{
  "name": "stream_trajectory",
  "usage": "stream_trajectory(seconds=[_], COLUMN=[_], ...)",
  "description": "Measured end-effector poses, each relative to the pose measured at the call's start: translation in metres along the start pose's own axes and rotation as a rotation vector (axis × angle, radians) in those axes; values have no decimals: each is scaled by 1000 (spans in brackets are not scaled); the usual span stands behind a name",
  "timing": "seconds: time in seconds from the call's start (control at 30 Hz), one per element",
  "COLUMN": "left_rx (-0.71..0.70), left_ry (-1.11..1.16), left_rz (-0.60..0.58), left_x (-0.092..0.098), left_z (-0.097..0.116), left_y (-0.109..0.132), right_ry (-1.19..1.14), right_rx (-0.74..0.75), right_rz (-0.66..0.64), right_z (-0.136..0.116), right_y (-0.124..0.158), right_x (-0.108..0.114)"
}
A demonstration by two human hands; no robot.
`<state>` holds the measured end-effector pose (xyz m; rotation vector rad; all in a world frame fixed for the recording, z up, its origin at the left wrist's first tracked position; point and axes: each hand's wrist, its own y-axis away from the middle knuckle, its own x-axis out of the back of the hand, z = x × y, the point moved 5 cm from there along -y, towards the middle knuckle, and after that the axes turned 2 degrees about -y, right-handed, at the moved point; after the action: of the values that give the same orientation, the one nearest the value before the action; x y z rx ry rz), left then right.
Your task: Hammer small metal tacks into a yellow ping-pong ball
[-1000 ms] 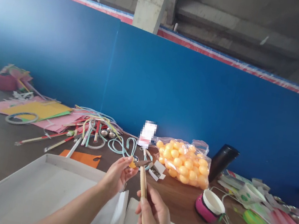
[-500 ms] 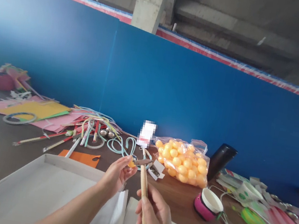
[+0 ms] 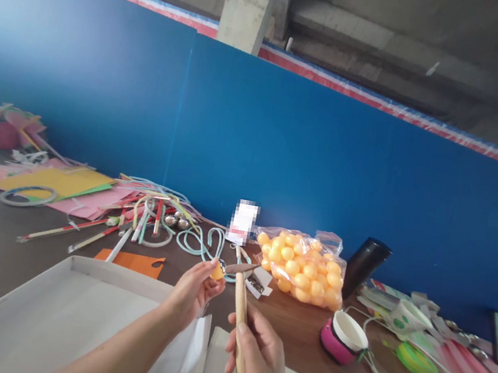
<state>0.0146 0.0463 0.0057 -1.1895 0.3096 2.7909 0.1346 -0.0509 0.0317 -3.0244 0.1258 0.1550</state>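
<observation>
My right hand is wrapped round the wooden handle of a small hammer. Its dark metal head, pointed at the right end, sits at the top of the handle. In the fingertips of my left hand is a small shiny round piece, silver and yellow-orange. The hammer head's left end is right at this piece; whether they touch I cannot tell. Just behind the hammer lies a small white box with little dark metal bits inside.
A clear bag of orange balls lies behind my hands. Rightward are a pink-banded roll, a black cylinder and cables. Leftward are a white tray, coloured paper, tubes and silver balls. A blue partition stands behind.
The view has shifted slightly, so the table things appear a little further left. Both hands keep their hold, with the hammer head still close beside the round piece.
</observation>
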Motion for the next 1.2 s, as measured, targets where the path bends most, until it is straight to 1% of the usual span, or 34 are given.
stream_trajectory(seconds=[0.13,0.3,0.5,0.67,0.73,0.87,1.0,1.2], left_rx=[-4,-20,-16,-22,-22,-21,-30,-40], left_ry=[-54,-39,-20,-27,-29,-25,-15,-18], left_rz=[17,14,22,8,16,26,47,28], left_x=[2,1,-1,-3,-3,-3,-1,1], left_z=[-2,-2,-2,-1,-1,-2,-2,-3], left_y=[-1,0,0,1,2,2,-1,-2], right_ry=[10,1,-1,23,19,16,4,9], right_rx=[-19,-21,-18,-25,-18,-25,-32,-33], right_rz=[2,-46,8,8,16,-18,-1,-15], right_z=[0,0,4,5,3,2,3,2], right_y=[0,0,-1,-1,-1,-1,-2,-2], right_x=[1,0,0,1,2,1,1,0])
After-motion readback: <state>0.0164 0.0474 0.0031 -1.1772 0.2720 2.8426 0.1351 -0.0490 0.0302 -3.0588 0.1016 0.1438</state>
